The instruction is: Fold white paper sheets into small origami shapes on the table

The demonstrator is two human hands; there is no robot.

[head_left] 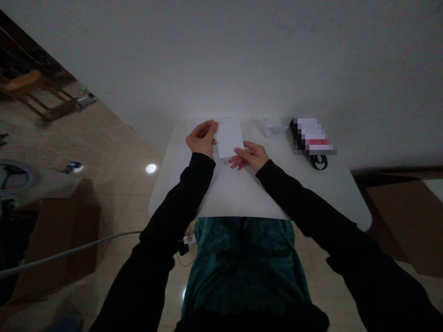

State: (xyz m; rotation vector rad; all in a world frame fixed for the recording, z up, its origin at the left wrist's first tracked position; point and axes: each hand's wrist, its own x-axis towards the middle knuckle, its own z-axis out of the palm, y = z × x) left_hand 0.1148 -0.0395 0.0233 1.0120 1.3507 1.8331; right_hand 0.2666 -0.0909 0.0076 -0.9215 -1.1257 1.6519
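White sheet (229,137) held over far half of table (332,193), long axis running away from body, slightly tilted. Left hand (201,139) curled, gripping sheet's left long edge; nearer its middle. Right hand (249,157) part open, fingers at lower right corner; pinch unclear.

"What's on the arms?"

"Long black sleeves, plain-looking and a little loose. One ends at the wrist just behind the left hand (201,139), the other just behind the right hand (249,157)."

"And the hands?"

"Bare, both of them."

"What's further back from the hands?"

"Between the sleeves, a dark teal garment (242,265) with a mottled pattern and a dark line down its middle. A black band (252,322) runs along its far edge from the hands."
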